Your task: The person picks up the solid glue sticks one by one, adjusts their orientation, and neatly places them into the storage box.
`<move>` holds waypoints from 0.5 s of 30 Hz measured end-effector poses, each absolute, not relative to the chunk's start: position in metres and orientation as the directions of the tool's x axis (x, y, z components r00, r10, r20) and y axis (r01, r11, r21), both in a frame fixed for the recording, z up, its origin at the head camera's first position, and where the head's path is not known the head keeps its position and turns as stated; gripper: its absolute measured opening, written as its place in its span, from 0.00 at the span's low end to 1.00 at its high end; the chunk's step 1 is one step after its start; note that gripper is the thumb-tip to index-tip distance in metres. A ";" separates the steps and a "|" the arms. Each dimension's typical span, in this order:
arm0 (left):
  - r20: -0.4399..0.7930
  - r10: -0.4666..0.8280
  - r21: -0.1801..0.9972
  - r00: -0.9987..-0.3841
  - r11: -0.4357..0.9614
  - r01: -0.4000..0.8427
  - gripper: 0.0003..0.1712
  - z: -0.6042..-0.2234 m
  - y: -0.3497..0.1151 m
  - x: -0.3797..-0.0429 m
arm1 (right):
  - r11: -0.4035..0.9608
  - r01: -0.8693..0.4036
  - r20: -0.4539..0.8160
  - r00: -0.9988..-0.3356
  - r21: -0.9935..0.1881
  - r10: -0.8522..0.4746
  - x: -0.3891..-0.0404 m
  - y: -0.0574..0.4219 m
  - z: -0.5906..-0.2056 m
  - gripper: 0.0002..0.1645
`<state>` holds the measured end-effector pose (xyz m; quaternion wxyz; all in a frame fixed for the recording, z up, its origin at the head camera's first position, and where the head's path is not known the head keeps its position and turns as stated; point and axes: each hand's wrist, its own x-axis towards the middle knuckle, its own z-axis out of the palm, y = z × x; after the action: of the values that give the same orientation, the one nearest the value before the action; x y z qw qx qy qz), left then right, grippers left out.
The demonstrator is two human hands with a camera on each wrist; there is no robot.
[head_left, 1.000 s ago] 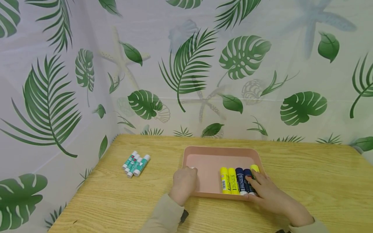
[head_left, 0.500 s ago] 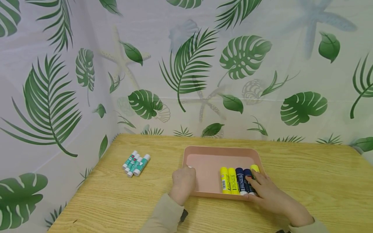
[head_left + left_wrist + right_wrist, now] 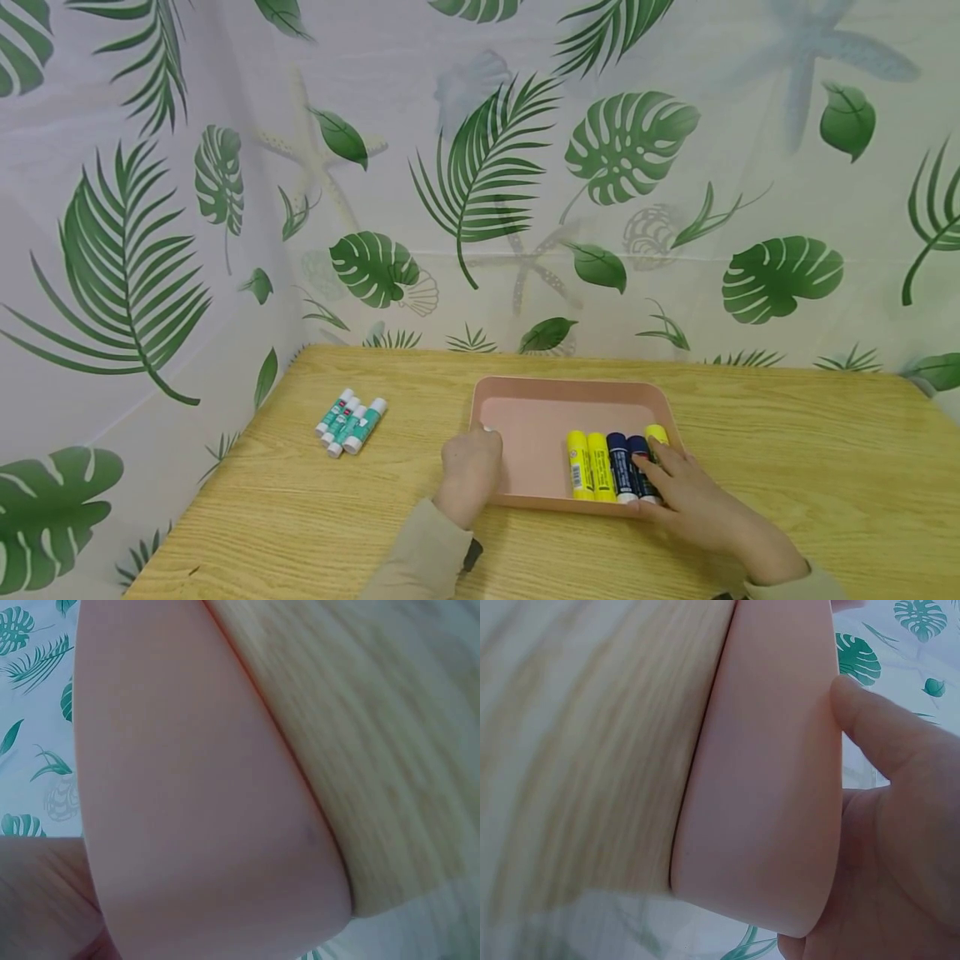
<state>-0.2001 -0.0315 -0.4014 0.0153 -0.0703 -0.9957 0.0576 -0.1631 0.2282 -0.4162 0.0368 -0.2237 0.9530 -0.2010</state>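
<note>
In the head view my left hand [image 3: 470,468] is curled at the left front corner of the pink tray [image 3: 570,389], and the white end of a glue stick [image 3: 488,429] peeks out beyond its fingers. My right hand [image 3: 693,504] reaches over the tray's right front corner with fingers extended. Its fingertips rest on a dark blue glue stick [image 3: 638,447] and the yellow glue stick [image 3: 656,433] at the end of the row. The thumb touches the front rim, as the right wrist view shows. Beside them lie two yellow glue sticks [image 3: 588,467] and another dark blue one [image 3: 619,467].
Several teal and white glue sticks [image 3: 349,423] lie bunched on the wooden table [image 3: 300,517], left of the tray. A leaf-patterned cloth [image 3: 480,200] hangs behind the table and along its left side.
My left hand has shifted very slightly left at the tray's corner. The right hand and the row of glue sticks have stayed put.
</note>
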 end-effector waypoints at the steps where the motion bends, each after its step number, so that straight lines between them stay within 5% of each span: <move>1: 0.019 0.144 -0.109 -0.989 0.984 0.142 0.05 -0.401 -0.032 -0.200 | 0.819 -0.412 0.020 -0.897 -0.399 -0.441 -0.163 0.228 -0.416 0.43; 15: 0.135 0.275 0.106 -0.952 0.951 0.290 0.15 -0.384 -0.041 -0.198 | 0.825 -0.403 0.010 -0.900 -0.395 -0.435 -0.163 0.228 -0.416 0.44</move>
<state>-0.1985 -0.0406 -0.3844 0.0592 -0.1431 -0.9860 -0.0623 -0.1630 0.2281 -0.4162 0.0403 -0.2196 0.9545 -0.1976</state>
